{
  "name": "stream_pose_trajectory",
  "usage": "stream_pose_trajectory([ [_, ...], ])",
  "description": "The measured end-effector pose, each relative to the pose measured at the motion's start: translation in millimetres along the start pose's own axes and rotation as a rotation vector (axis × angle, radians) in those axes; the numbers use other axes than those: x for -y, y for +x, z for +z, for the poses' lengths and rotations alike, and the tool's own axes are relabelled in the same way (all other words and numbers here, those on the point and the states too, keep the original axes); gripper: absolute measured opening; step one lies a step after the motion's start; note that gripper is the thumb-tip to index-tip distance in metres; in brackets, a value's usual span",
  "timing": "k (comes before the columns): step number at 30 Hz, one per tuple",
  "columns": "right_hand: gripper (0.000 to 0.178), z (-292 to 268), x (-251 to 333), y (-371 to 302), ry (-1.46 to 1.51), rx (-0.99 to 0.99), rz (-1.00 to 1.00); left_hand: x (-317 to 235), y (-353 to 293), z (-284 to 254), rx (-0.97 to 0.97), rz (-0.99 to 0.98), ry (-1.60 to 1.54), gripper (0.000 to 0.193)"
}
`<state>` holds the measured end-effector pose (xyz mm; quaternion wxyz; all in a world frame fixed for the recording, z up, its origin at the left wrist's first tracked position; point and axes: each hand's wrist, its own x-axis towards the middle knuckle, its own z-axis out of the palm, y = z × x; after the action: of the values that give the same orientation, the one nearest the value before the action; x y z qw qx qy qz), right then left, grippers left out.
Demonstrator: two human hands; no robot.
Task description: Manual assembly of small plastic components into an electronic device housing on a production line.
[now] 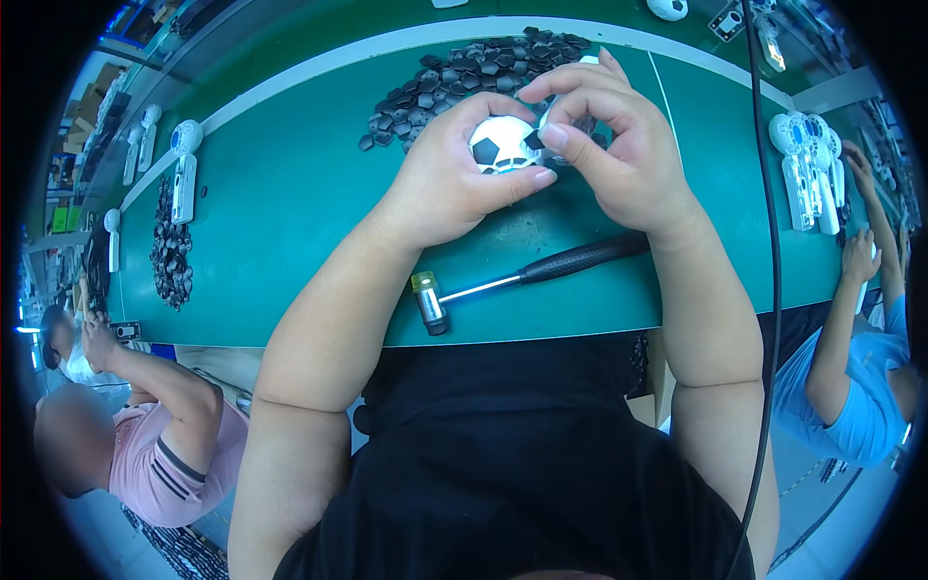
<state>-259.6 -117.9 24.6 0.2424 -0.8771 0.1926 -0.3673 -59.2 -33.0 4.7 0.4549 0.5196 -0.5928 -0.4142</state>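
A white ball-shaped part (502, 131) with black pentagon patches, like a small football, sits in my left hand (435, 179), whose fingers and thumb curl around it. My right hand (623, 140) is at its right side, thumb and fingers bent together. By that thumb's tip, a small black pentagon piece (533, 140) lies against the ball; whether it is fully seated I cannot tell. Something white shows partly behind the right fingers. Beyond both hands spreads a heap of loose black pentagon pieces (459, 85). Nearer me lies a hammer (522, 278) with a black grip and yellow-and-black head.
White handheld fans stand at the left (184, 174) and right (807, 164) of the green table (290, 222). More black pieces (171, 256) lie at the left. A black cable (770, 242) hangs down on the right. Co-workers sit at both sides.
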Motion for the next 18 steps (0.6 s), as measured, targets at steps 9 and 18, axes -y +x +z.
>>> stream_pose_trajectory([
  [9, 0.015, 2.0, 4.8, -1.0, -0.05, -0.036, -0.011, 0.8, -1.2, 3.2, -0.03, 0.02, -0.021, 0.052],
  [18, 0.014, 2.8, 4.9, -1.6, -0.068, -0.027, -0.001, -1.1, -0.8, 4.3, -0.051, 0.079, 0.086, 0.05],
])
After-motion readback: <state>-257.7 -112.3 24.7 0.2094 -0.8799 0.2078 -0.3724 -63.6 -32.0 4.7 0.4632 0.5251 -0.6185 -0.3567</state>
